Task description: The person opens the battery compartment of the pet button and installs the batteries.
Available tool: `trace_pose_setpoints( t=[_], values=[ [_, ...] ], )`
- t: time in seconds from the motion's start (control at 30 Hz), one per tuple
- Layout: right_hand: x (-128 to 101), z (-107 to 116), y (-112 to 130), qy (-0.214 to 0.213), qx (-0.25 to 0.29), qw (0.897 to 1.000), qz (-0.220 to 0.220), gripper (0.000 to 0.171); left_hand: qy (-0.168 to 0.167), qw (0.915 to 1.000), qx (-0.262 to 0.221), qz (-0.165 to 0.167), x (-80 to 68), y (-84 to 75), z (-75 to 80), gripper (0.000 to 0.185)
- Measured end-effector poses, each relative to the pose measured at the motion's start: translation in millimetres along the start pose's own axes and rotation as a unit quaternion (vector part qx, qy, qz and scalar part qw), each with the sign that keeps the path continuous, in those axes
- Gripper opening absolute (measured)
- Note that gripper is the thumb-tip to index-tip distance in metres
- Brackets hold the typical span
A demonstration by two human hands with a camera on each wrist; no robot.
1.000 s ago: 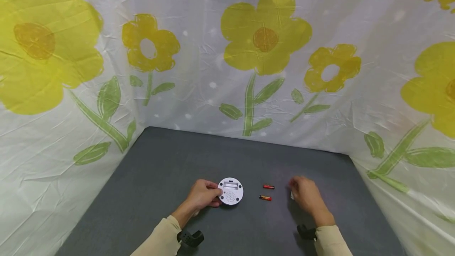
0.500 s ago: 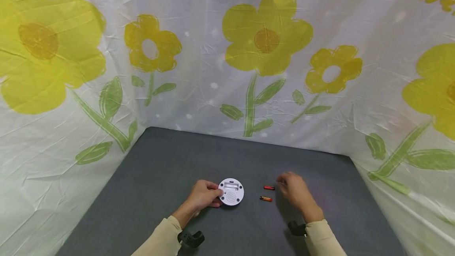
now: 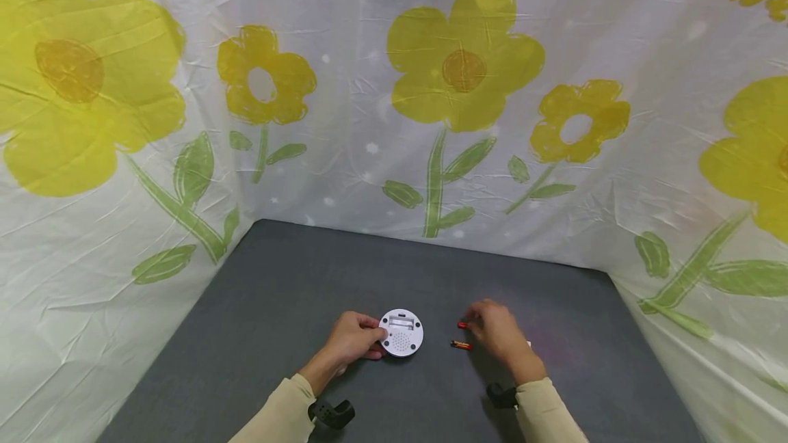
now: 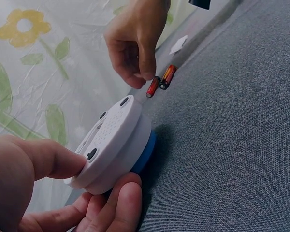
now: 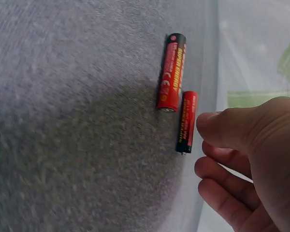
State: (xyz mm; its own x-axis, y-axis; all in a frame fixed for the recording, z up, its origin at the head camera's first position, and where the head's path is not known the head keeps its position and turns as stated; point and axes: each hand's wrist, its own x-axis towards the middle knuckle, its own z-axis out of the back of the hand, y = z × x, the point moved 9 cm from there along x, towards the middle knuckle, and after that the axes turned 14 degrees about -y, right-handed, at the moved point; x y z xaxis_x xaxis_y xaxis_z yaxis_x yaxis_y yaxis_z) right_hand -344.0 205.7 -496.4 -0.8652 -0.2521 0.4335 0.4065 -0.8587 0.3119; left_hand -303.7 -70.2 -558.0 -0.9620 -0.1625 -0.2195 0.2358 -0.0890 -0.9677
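Note:
My left hand [image 3: 353, 337] pinches the rim of a round white device [image 3: 401, 344], thumb on top and fingers below. The device's upturned face has an uncovered battery bay, dark feet and a patch of small holes; a blue part shows beneath in the left wrist view. Two red-and-black AAA batteries lie to its right: a farther battery [image 5: 187, 123] and a nearer battery [image 5: 172, 72]. Over the farther one hovers my right hand [image 3: 497, 330], fingers loosely bent, thumb tip close beside it. Whether it touches the battery is hard to tell; nothing is visibly gripped.
A small white piece [image 4: 179, 45] lies on the grey cloth-covered table [image 3: 345, 258], partly hidden behind my right hand in the head view. A flower-printed curtain [image 3: 345, 87] hangs along the back and sides of the table.
My right hand has moved left, away from the small white piece and over to the farther battery. The left hand and the round device have stayed in place.

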Motion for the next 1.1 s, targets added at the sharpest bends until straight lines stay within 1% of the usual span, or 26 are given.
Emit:
trace_pose_setpoints(
  t=[0.3, 0.47, 0.53, 0.67, 0.87, 1.0, 1.1],
  values=[
    [-4.8, -9.1, -5.2, -0.013, 0.014, 1.000, 0.004, 0.021, -0.002, 1.0000, 0.006, 0.000, -0.8, -0.7, 0.5, 0.028],
    [-5.0, -13.2, -6.0, -0.006, 0.013, 1.000, -0.002, 0.020, -0.004, 0.9999, 0.010, -0.002, -0.5, -1.5, 0.8, 0.027],
    [-3.9, -11.7, -2.9, -0.006, 0.011, 1.000, 0.003, 0.019, -0.004, 0.9999, 0.012, -0.003, -0.3, -1.4, 0.9, 0.026],
    [1.3, -4.6, 8.2, -0.021, 0.009, 1.000, 0.021, 0.017, -0.005, 0.9999, 0.013, -0.001, 0.2, -0.5, 1.0, 0.026],
    [14.2, 9.9, 33.1, -0.046, 0.018, 0.997, 0.055, 0.016, -0.007, 0.9999, 0.015, 0.001, 0.9, 0.1, 1.0, 0.027],
    [21.0, 17.9, 50.5, -0.051, 0.023, 0.996, 0.073, 0.015, -0.005, 0.9999, 0.013, 0.000, 0.9, 0.3, 0.6, 0.027],
    [26.0, 19.9, 61.8, -0.046, 0.027, 0.995, 0.079, 0.015, -0.005, 0.9999, 0.013, -0.002, 0.9, 0.4, 0.8, 0.026]
  ],
)
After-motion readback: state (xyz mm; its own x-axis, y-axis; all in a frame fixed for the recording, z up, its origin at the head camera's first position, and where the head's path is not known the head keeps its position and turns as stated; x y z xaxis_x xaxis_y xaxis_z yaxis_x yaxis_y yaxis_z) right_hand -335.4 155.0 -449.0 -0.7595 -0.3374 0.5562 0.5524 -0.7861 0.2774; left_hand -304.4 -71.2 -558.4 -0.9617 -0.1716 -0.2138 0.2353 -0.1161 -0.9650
